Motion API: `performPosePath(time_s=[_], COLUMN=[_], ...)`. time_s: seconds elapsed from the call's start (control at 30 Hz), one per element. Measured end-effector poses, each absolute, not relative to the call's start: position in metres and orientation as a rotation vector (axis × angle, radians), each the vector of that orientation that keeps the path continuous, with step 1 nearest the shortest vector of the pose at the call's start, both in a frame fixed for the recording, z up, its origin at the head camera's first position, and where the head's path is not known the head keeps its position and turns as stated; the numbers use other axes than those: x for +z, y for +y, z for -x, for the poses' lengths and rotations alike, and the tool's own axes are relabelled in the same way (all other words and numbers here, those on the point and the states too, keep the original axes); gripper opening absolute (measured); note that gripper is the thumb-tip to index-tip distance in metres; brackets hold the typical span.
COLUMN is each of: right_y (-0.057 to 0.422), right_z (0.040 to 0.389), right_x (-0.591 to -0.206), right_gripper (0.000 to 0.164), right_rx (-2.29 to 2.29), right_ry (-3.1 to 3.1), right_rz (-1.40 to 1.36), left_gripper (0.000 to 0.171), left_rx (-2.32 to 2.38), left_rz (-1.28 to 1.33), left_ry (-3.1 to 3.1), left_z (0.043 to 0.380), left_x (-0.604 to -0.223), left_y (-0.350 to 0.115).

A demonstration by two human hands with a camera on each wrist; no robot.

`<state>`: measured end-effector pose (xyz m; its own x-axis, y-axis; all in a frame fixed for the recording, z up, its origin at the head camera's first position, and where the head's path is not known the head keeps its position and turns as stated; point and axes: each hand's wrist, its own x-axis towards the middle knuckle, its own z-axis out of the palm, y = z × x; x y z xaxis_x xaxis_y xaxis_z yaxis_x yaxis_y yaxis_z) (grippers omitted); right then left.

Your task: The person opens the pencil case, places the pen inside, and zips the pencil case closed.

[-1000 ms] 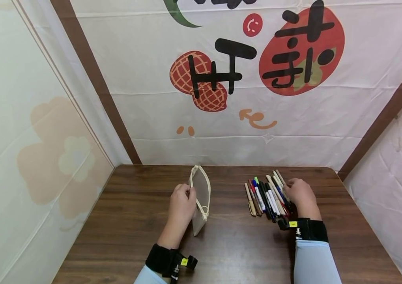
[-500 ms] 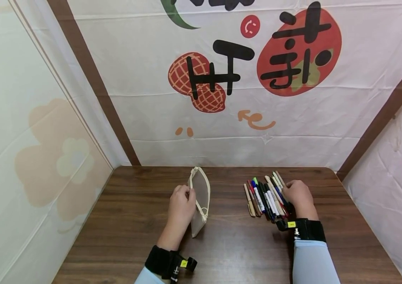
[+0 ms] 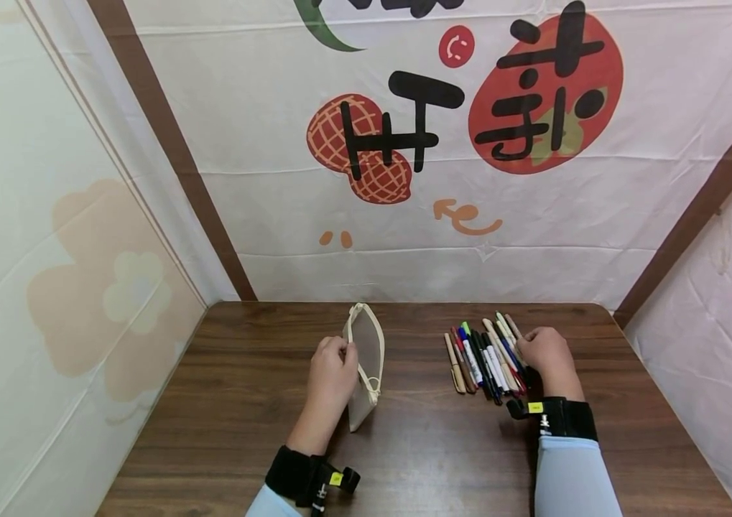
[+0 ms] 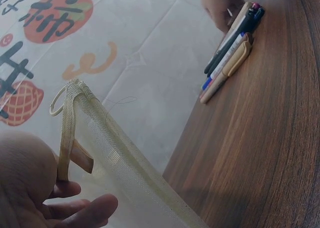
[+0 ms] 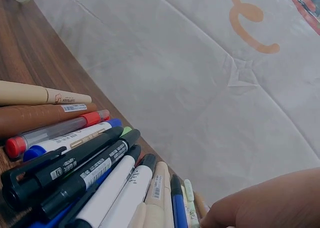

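My left hand pinches the near rim of a pale mesh zip pouch, which stands upright on the table with its mouth spread. In the left wrist view the mesh pouch shows its cream edging and a small loop at the corner. To the right lies a row of pens and markers, side by side. My right hand is at the row's right end, its fingers at a beige pen. In the right wrist view that pen's end shows beside the fingers; the fingertips are mostly hidden.
Everything rests on a dark wood-grain table. Behind it hangs a white printed cloth, with more cloth along both sides. Black straps with small cameras are worn on both wrists.
The beige pen at my right fingers has shifted slightly right, a little apart from its neighbours. My left hand and the pouch stay in place.
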<state>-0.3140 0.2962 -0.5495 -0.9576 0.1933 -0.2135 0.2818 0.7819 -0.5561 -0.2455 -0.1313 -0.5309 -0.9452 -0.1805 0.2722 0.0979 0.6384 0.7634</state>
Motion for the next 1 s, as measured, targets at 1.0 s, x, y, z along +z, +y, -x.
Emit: performPosePath(time_s=[1.0], right_y=[0.255], right_z=[0.310], right_x=[-0.520], right_gripper=[0.049], right_rx=[-1.619], right_ry=[2.619], right_rz=[-0.442], left_gripper=[0.024], left_rx=[-1.232], left_rz=[-0.062], left_ry=[-2.545], left_z=[0.244], left_x=[-0.531], left_y=[-0.129])
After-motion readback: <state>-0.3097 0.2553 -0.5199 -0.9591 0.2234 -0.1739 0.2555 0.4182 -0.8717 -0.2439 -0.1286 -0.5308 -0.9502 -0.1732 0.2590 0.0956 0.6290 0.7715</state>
